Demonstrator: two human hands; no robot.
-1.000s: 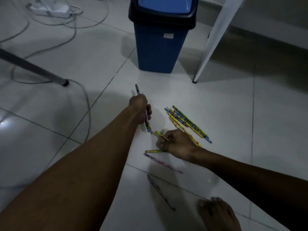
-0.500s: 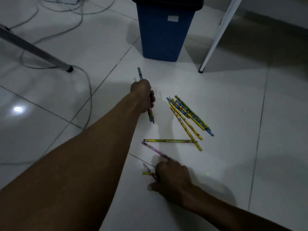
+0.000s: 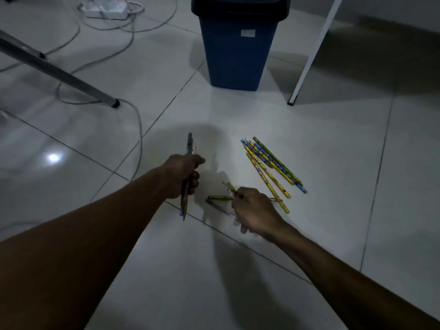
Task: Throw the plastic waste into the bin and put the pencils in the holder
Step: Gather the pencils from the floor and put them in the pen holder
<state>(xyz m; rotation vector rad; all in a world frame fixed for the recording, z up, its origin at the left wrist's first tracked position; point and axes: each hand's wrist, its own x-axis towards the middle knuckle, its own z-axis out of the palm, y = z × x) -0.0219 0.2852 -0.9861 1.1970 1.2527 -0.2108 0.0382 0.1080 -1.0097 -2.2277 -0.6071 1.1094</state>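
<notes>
My left hand (image 3: pixel 183 175) is closed around a couple of pencils (image 3: pixel 189 145) that stick out above and below the fist. Just to its right, my right hand (image 3: pixel 253 210) pinches the end of a yellow-green pencil (image 3: pixel 229 186) lifted off the floor. Under that hand lie a green pencil (image 3: pixel 220 197) and a purple pencil (image 3: pixel 217 207). A loose bunch of several yellow, blue and green pencils (image 3: pixel 271 166) lies on the tiles further right. The blue bin (image 3: pixel 238 51) with a black rim stands beyond, at top centre. No pencil holder is in view.
A grey metal leg (image 3: pixel 59 75) slants across the left, with cables (image 3: pixel 139 129) trailing around it and a white power strip (image 3: pixel 106 8) at the top left. A white leg (image 3: pixel 309 58) stands right of the bin. The floor is glossy white tile.
My right hand came up from the nearer floor towards my left hand with a pencil pinched in it. The left hand shifted slightly nearer, still gripping its pencils.
</notes>
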